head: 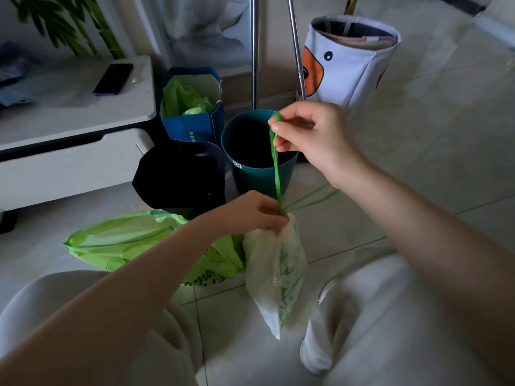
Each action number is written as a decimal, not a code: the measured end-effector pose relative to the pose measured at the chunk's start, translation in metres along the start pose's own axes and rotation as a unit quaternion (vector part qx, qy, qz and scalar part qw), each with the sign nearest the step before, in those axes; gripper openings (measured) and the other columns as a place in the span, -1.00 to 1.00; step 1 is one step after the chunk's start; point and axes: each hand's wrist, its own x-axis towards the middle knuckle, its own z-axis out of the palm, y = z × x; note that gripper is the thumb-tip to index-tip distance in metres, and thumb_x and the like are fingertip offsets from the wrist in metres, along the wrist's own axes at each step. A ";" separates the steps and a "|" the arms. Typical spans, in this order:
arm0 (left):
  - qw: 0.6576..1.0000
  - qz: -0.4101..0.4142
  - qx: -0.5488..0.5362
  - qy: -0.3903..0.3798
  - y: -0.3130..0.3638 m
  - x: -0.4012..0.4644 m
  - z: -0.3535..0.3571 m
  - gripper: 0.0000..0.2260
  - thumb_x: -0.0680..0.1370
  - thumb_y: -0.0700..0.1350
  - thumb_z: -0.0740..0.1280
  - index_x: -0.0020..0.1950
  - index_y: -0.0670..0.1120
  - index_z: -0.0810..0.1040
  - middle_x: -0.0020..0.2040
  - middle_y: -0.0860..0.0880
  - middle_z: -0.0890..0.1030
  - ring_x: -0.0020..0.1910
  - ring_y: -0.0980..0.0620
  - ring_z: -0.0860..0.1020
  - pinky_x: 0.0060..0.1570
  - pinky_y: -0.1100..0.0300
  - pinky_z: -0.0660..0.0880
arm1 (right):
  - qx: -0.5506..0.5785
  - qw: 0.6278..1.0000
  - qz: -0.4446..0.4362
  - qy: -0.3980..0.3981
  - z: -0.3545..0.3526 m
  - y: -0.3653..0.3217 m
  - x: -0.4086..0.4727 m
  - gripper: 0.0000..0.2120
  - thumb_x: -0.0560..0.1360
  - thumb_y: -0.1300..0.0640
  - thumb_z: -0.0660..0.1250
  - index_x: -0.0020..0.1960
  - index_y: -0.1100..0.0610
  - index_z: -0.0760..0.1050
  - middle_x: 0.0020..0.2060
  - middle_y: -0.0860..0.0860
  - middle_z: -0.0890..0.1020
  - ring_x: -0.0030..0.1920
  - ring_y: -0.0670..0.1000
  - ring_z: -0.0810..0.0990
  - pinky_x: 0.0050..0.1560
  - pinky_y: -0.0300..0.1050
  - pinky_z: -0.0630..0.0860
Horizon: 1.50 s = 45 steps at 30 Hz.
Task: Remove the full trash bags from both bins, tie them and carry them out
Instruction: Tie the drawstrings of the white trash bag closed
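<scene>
A small whitish trash bag with green print hangs above the tiled floor between my knees. My left hand pinches its gathered neck. My right hand pinches a green drawstring and holds it stretched straight up from the neck; two more green strands trail off to the right. Behind the drawstring stands a teal bin with a dark, bagless inside. Left of it sits a black bin. A larger light green bag lies on the floor under my left forearm.
A blue paper bag with green plastic inside stands behind the bins. A white cabinet with a phone on top is at left. A white fabric basket and two metal poles stand at the back.
</scene>
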 end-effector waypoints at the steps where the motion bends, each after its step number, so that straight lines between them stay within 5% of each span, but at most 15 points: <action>1: 1.000 -0.006 -0.007 0.014 -0.001 0.001 0.001 -0.81 0.52 -0.05 0.37 -0.01 -0.15 0.67 -0.11 -0.08 0.70 -0.16 0.10 0.59 -0.09 0.33 0.52 | 0.004 1.000 0.004 -0.006 0.002 0.002 0.001 -0.89 0.48 0.32 0.34 -0.13 0.14 0.57 -0.31 0.06 0.61 -0.34 -0.07 0.63 -0.22 -0.16 0.61; 6: 0.994 -0.039 -0.085 0.051 -0.007 0.002 -0.003 -0.83 0.55 -0.11 0.34 -0.05 -0.17 0.68 -0.22 -0.03 0.69 -0.22 0.08 0.59 -0.07 0.21 0.55 | -0.144 0.986 0.073 -0.034 0.002 0.030 0.005 -0.79 0.52 0.08 0.30 0.02 0.15 0.31 -0.25 0.15 0.63 -0.23 0.05 0.64 -0.13 0.08 0.62; 9: 0.986 -0.057 -0.143 0.060 -0.012 0.000 -0.008 -0.87 0.54 -0.10 0.35 -0.10 -0.09 0.69 -0.26 0.04 0.70 -0.27 0.15 0.59 -0.04 0.18 0.57 | -0.291 0.930 0.138 -0.177 0.000 0.051 -0.003 -0.64 0.51 -0.22 0.16 0.00 0.09 0.36 -0.21 0.06 0.62 -0.19 0.05 0.61 -0.03 0.14 0.55; 12: 0.977 -0.072 -0.181 0.084 -0.017 -0.004 -0.012 -0.85 0.54 -0.08 0.35 -0.06 -0.11 0.69 -0.22 0.01 0.70 -0.25 0.11 0.59 -0.03 0.17 0.57 | -0.343 0.876 0.148 -0.304 0.000 0.057 -0.013 -0.60 0.55 -0.17 0.14 -0.12 0.15 0.51 -0.28 0.09 0.59 -0.27 0.10 0.56 -0.13 0.14 0.53; 15: 0.970 -0.088 -0.210 0.087 -0.024 -0.009 -0.017 -0.82 0.56 -0.06 0.32 0.00 -0.12 0.68 -0.18 -0.01 0.70 -0.21 0.08 0.58 -0.07 0.21 0.56 | -0.321 0.881 0.137 -0.321 -0.008 0.047 -0.014 -0.71 0.58 0.01 0.20 -0.19 0.14 0.57 -0.53 -0.03 0.47 -0.52 -0.02 0.42 -0.49 -0.14 0.39; 17: 0.963 -0.101 -0.238 0.081 -0.026 -0.011 -0.020 -0.80 0.57 -0.06 0.30 0.03 -0.12 0.67 -0.17 0.02 0.70 -0.21 0.08 0.57 -0.13 0.26 0.56 | -0.280 0.903 0.145 -0.293 -0.017 0.041 -0.012 -0.72 0.58 0.05 0.21 -0.23 0.09 0.57 -0.60 -0.08 0.35 -0.56 -0.08 0.30 -0.56 -0.23 0.27; 21: 0.951 -0.112 -0.275 0.082 -0.028 -0.012 -0.020 -0.82 0.57 -0.09 0.31 0.03 -0.13 0.66 -0.18 0.00 0.68 -0.20 0.06 0.55 -0.15 0.26 0.55 | -0.273 0.898 0.186 -0.290 -0.022 0.046 -0.016 -0.68 0.59 -0.04 0.15 -0.19 0.05 0.58 -0.44 -0.03 0.37 -0.44 -0.07 0.35 -0.46 -0.20 0.33; 26: 0.959 -0.091 -0.254 0.084 -0.025 -0.009 -0.013 -0.88 0.54 -0.10 0.35 -0.06 -0.08 0.67 -0.19 0.01 0.71 -0.21 0.06 0.57 -0.06 0.19 0.56 | -0.273 0.869 0.230 -0.343 -0.007 0.050 -0.022 -0.58 0.53 -0.21 0.14 0.04 0.10 0.56 -0.11 -0.01 0.65 -0.07 -0.02 0.61 -0.05 -0.10 0.54; 31: 0.963 -0.090 -0.238 0.094 -0.022 -0.008 -0.010 -0.89 0.54 -0.11 0.35 -0.07 -0.08 0.66 -0.19 0.01 0.72 -0.25 0.09 0.57 -0.09 0.19 0.57 | -0.268 0.869 0.226 -0.349 0.004 0.054 -0.024 -0.81 0.55 0.06 0.25 -0.01 0.16 0.56 -0.26 0.09 0.58 -0.22 0.07 0.57 -0.19 -0.02 0.55; 35: 0.953 -0.094 -0.269 0.103 -0.025 -0.006 -0.014 -0.89 0.54 -0.13 0.35 -0.01 -0.09 0.65 -0.16 0.03 0.71 -0.28 0.13 0.56 -0.10 0.20 0.55 | -0.232 0.885 0.234 -0.329 -0.006 0.045 -0.018 -0.74 0.59 0.11 0.17 -0.11 0.13 0.61 -0.41 0.01 0.42 -0.35 -0.02 0.41 -0.30 -0.13 0.42; 39: 0.954 -0.079 -0.269 0.107 -0.029 -0.007 -0.019 -0.89 0.51 -0.15 0.38 0.00 -0.06 0.68 -0.13 0.01 0.71 -0.20 0.12 0.56 -0.01 0.17 0.55 | -0.186 0.804 0.347 -0.445 -0.011 0.043 -0.023 -0.57 0.59 -0.09 0.12 0.04 0.18 0.63 -0.26 0.03 0.65 -0.25 -0.04 0.57 -0.09 -0.08 0.52; 41: 0.964 -0.072 -0.237 0.100 -0.027 -0.009 -0.018 -0.89 0.49 -0.15 0.41 -0.01 -0.05 0.69 -0.08 -0.03 0.71 -0.14 0.09 0.57 0.05 0.17 0.56 | -0.225 0.819 0.345 -0.399 -0.010 0.052 -0.023 -0.53 0.58 -0.16 0.09 0.06 0.16 0.61 -0.07 0.07 0.68 -0.12 0.01 0.63 0.04 -0.02 0.55; 43: 0.976 -0.059 -0.189 0.090 -0.024 -0.010 -0.017 -0.88 0.47 -0.15 0.44 -0.02 -0.05 0.70 -0.10 -0.02 0.71 -0.13 0.10 0.59 0.03 0.21 0.58 | -0.216 0.878 0.289 -0.314 -0.007 0.062 -0.021 -0.70 0.58 -0.05 0.18 0.08 0.13 0.56 -0.01 0.13 0.66 -0.08 0.05 0.63 0.04 0.00 0.57; 45: 0.988 -0.036 -0.119 0.087 -0.019 -0.011 -0.017 -0.87 0.46 -0.17 0.44 -0.01 -0.09 0.69 -0.34 0.14 0.66 -0.32 0.27 0.54 -0.24 0.43 0.51 | -0.172 0.905 0.253 -0.297 -0.002 0.071 -0.020 -0.90 0.54 0.14 0.28 0.03 0.06 0.54 -0.01 0.14 0.63 -0.10 0.05 0.63 0.02 0.02 0.60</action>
